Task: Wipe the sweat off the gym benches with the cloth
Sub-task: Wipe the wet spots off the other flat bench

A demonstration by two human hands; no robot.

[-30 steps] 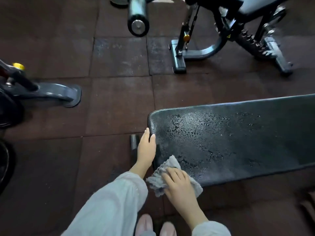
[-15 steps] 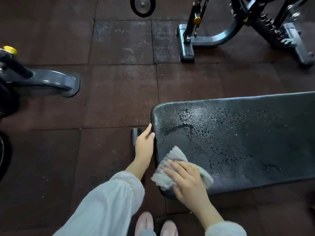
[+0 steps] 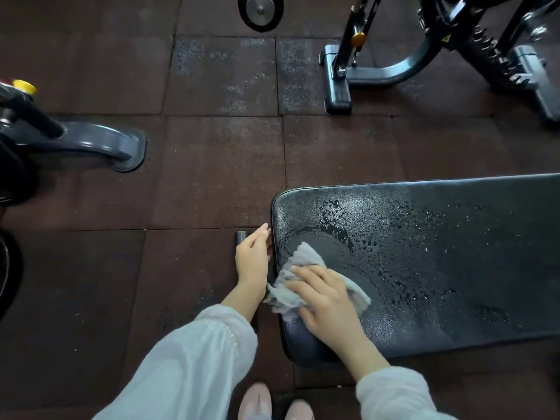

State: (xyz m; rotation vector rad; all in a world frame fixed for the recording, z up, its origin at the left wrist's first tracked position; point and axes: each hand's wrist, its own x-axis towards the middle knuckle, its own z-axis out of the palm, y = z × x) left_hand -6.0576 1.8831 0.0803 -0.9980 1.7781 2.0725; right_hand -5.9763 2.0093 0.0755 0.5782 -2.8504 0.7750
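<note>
Under the right hand (image 3: pixel 328 301), a crumpled grey cloth (image 3: pixel 298 278) is pressed flat against the near end of the black bench (image 3: pixel 454 268), the fingers spread fairly straight over the fabric and not curled round it. Ahead of and to the right of that hand, the pad is seen beaded with droplets, and a curved smear is traced just beyond the cloth. Just left of the cloth, the left hand (image 3: pixel 253 257) is laid against the end edge of the bench, fingers extended along it, nothing held. Beyond its fingertips a short dark tube (image 3: pixel 241 237) is seen on the floor mats (image 3: pixel 218 174). Below both hands, white sleeves (image 3: pixel 194 368) and pink shoes (image 3: pixel 254 401) are visible
</note>
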